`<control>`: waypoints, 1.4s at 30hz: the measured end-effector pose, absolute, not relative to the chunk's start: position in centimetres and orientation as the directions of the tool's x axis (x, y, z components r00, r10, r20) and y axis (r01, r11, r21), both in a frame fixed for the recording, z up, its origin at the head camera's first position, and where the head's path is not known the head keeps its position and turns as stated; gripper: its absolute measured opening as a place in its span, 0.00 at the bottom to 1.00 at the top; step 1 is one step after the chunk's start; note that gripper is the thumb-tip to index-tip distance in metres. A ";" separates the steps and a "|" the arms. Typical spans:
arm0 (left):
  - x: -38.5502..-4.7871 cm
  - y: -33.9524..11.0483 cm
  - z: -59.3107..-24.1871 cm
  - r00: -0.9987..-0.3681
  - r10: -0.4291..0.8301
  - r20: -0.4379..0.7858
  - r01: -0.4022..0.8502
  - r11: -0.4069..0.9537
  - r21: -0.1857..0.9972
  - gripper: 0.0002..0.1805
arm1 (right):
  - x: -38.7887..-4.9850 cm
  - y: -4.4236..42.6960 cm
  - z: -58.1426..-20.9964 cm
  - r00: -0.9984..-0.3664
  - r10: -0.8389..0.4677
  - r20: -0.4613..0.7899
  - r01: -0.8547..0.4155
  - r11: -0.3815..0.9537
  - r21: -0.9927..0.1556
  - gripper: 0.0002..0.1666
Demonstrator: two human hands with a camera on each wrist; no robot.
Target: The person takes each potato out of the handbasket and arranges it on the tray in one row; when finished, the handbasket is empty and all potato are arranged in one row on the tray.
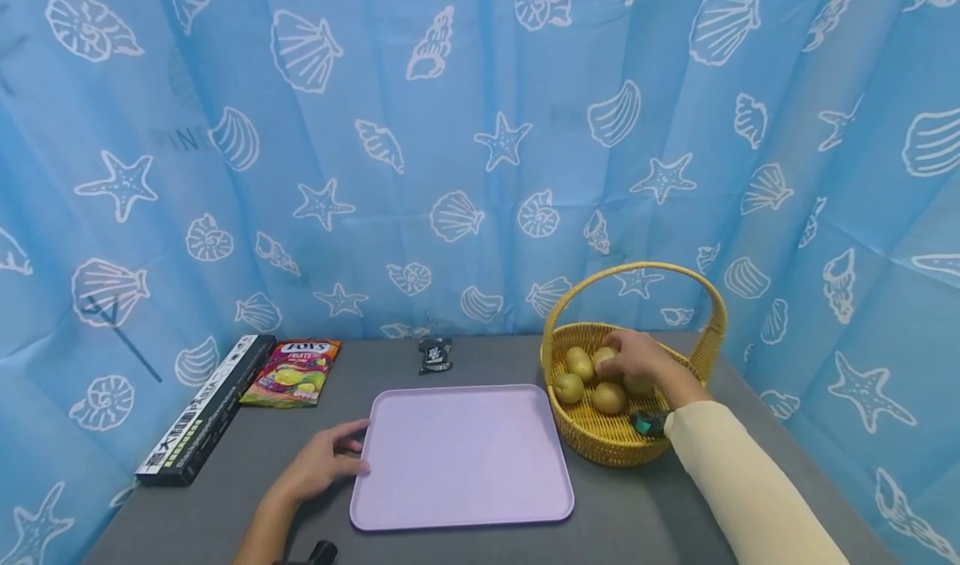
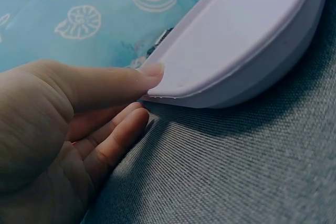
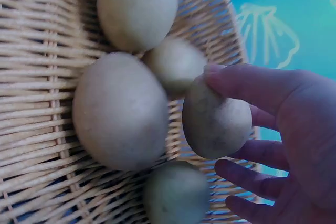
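My left hand (image 1: 321, 462) is at the left edge of a pale purple tray (image 1: 461, 457). In the left wrist view, the thumb (image 2: 152, 74) lies on the tray's rim (image 2: 210, 85) and the other fingers are below it, pinching the edge. My right hand (image 1: 637, 357) reaches into a yellow wicker basket (image 1: 600, 452) with a tall handle. Between its thumb and fingers it holds a smooth, pale greenish-brown egg (image 3: 215, 121). Several similar eggs (image 3: 121, 111) lie around it in the basket. The hand partly covers the eggs in the head view.
Left of the tray lie a long black-and-white box (image 1: 206, 411) and a red Fox's candy bag (image 1: 292, 373). A small black wrapped packet (image 1: 435, 355) sits behind the tray. A blue shell-print curtain (image 1: 480, 157) hangs along the grey table's back.
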State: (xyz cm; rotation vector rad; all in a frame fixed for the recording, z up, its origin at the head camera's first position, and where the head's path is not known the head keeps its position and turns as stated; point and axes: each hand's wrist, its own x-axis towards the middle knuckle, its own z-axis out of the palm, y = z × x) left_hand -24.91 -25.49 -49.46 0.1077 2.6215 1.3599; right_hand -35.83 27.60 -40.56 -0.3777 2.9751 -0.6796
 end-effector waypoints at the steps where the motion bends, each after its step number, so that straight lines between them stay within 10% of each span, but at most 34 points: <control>1: -24.9 -25.5 -49.5 -0.980 0.149 -0.134 -0.023 0.578 0.816 0.41 | -35.7 27.6 -40.4 -0.968 -0.251 -0.004 -0.225 0.875 -0.430 0.32; 18: -24.7 -25.2 -49.4 -0.983 0.123 -0.133 -0.035 0.588 0.808 0.41 | -28.1 24.4 -38.6 -0.899 -0.217 0.380 -0.413 0.709 -0.571 0.29; 32: -24.8 -25.3 -49.5 -0.983 0.146 -0.108 -0.004 0.577 0.817 0.41 | -24.2 18.2 -41.4 -0.698 -0.217 0.682 -0.673 0.525 -0.521 0.30; 42: -24.8 -25.4 -49.4 -0.984 0.140 -0.108 -0.008 0.575 0.818 0.40 | -23.4 11.3 -43.1 -0.742 -0.331 0.583 -0.663 0.487 -0.568 0.32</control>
